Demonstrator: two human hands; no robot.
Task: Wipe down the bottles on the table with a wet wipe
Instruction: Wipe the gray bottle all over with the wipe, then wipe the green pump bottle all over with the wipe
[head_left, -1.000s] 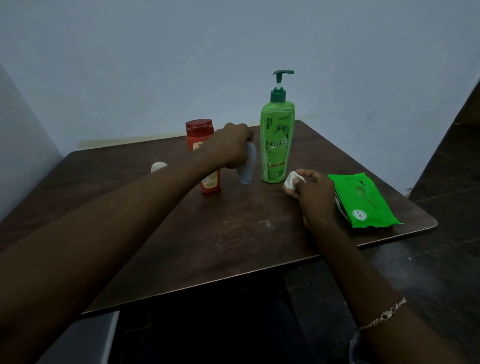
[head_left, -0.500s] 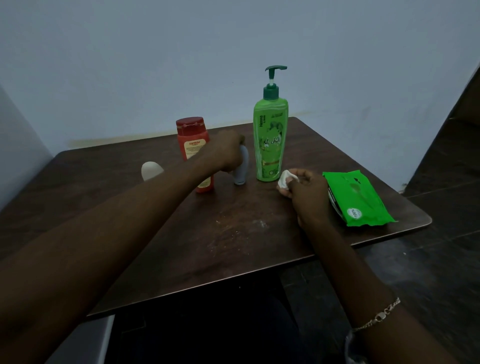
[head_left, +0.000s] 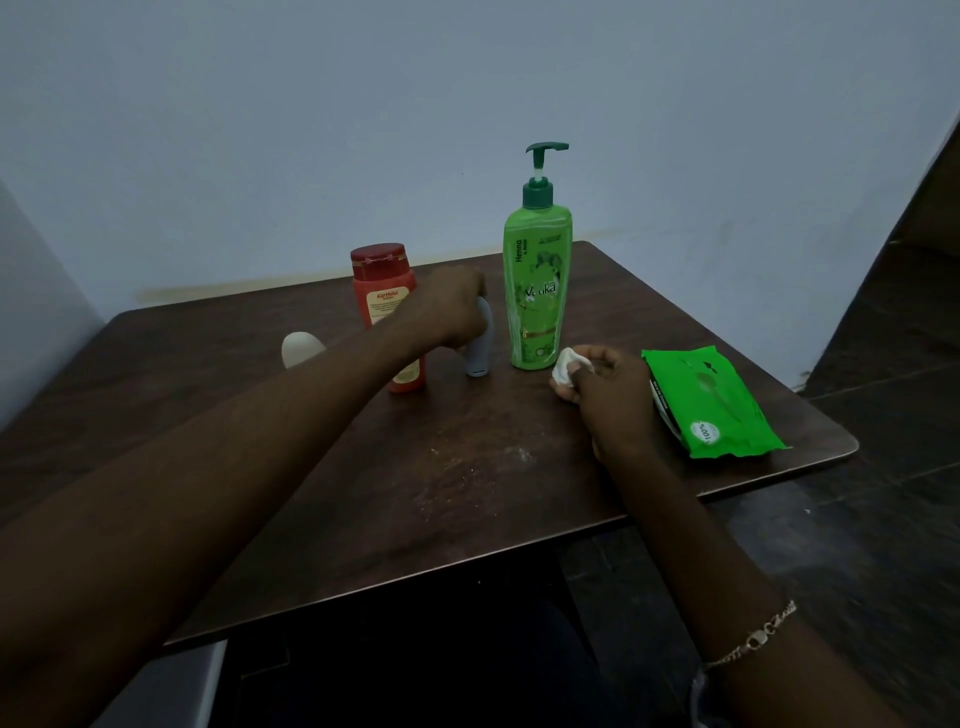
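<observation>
My left hand (head_left: 454, 306) grips the top of a small grey bottle (head_left: 479, 349), which stands on the dark wooden table (head_left: 457, 467) between two other bottles. A red bottle (head_left: 383, 296) stands just left of it, partly hidden by my forearm. A tall green pump bottle (head_left: 535, 291) stands to its right. My right hand (head_left: 605, 387) rests near the base of the green bottle and pinches a crumpled white wet wipe (head_left: 565, 366).
A green pack of wet wipes (head_left: 711, 402) lies near the table's right edge. A small white rounded object (head_left: 298, 349) sits at the left, half hidden by my left arm. A pale wall runs behind the table; dark floor lies to the right.
My left hand has set the grey bottle down onto the table, where it now stands upright. My right hand stays beside the green bottle with the wipe.
</observation>
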